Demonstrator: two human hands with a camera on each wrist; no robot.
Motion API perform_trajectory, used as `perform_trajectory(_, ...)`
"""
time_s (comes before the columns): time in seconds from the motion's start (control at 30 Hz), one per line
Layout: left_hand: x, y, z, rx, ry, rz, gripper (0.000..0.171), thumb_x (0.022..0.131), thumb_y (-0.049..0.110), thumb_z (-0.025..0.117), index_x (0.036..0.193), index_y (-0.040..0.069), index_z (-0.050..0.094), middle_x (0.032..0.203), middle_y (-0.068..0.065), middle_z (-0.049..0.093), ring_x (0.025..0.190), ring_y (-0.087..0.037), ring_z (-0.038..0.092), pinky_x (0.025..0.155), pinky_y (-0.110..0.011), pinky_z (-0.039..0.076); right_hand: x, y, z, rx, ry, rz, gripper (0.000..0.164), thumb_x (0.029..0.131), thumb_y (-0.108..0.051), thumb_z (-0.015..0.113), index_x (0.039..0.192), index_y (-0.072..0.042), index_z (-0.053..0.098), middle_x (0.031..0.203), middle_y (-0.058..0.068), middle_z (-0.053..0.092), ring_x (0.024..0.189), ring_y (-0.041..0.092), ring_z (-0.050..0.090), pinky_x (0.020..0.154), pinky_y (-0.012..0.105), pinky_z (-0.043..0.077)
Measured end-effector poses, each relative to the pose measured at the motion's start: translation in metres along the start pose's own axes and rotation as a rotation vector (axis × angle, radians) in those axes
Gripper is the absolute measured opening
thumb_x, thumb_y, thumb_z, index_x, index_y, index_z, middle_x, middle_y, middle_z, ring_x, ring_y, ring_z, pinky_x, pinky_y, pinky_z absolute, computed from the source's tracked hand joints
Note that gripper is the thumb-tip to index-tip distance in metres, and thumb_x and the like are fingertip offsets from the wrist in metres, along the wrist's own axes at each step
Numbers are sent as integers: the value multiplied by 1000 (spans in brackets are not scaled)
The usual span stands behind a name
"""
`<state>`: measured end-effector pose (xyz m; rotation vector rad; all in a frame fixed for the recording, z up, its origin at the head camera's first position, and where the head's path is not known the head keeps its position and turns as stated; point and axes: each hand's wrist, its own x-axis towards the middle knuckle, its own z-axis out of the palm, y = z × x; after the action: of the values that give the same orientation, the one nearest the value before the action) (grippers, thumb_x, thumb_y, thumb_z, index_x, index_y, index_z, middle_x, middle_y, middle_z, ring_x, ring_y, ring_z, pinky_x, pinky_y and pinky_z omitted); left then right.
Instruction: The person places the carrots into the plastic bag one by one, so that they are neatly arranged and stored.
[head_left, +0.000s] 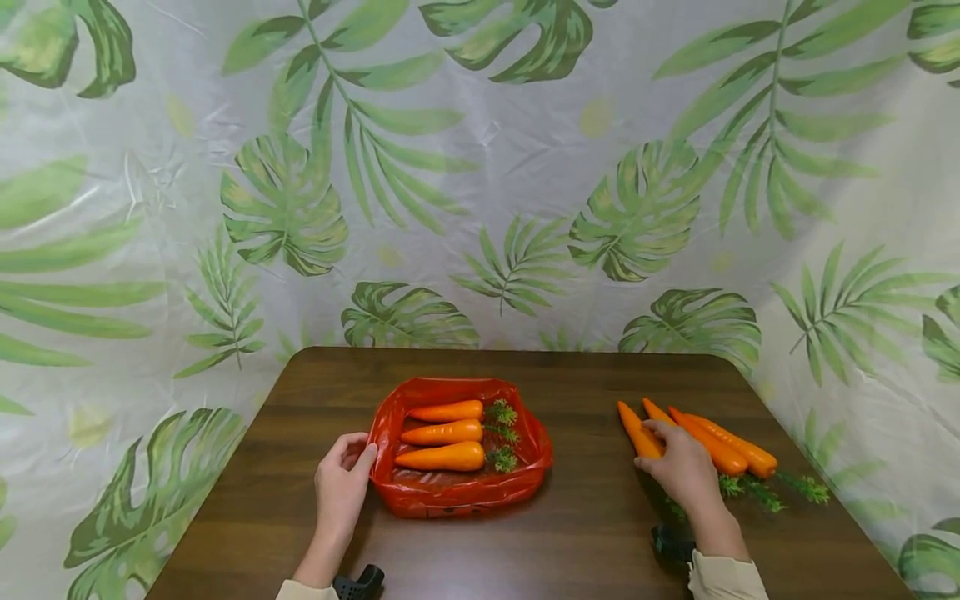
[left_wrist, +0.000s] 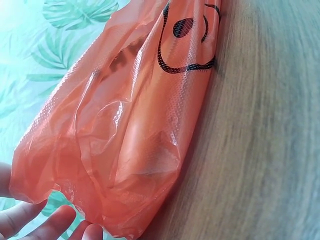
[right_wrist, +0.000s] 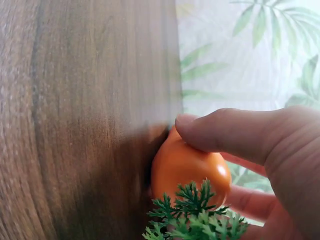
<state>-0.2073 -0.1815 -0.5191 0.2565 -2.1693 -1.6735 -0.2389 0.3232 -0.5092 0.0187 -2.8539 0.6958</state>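
Bagging, we judge: right grip (head_left: 681,468), pinching one loose carrot (head_left: 634,427); left grip (head_left: 340,479), pinching red bag (head_left: 495,497) at edge. Next requirement, we think: lifting carrot across.

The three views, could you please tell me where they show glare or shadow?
Head view: pale sheen on the tabletop in front of the red bag; left wrist view: white glints along the bag's creases; right wrist view: dark shadow beside the carrot, bright highlight on it.
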Motion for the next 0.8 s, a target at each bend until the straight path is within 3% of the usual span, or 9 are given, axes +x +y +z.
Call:
perform_trajectory(0.43,0,0,0,-8,3,0,19,97,13,68,114,5,69,110,-16,69,101,-30,65,78,-10,49,-3,2,0,14,45,36,57,77,-26,86,126,-4,66,104,18,70,80,29,59,69,46,46)
perform_trajectory(0.57,1,1,0,1,5,-2,19,97,13,68,114,5,69,110,-16,69,100,-30,64,78,-10,49,-1,0,-1,13,56,39,53,77,-25,84,124,-5,68,102,18,70,76,27,57,66,43,43)
perform_trajectory(0.8,0,2,0,2,3,1,19,97,12,68,113,4,69,110,-17,69,100,-30,64,77,-9,48,1,-4,-3,23,121,43,50,78,-22,80,124,-8,69,111,23,68,82,33,58,68,42,41)
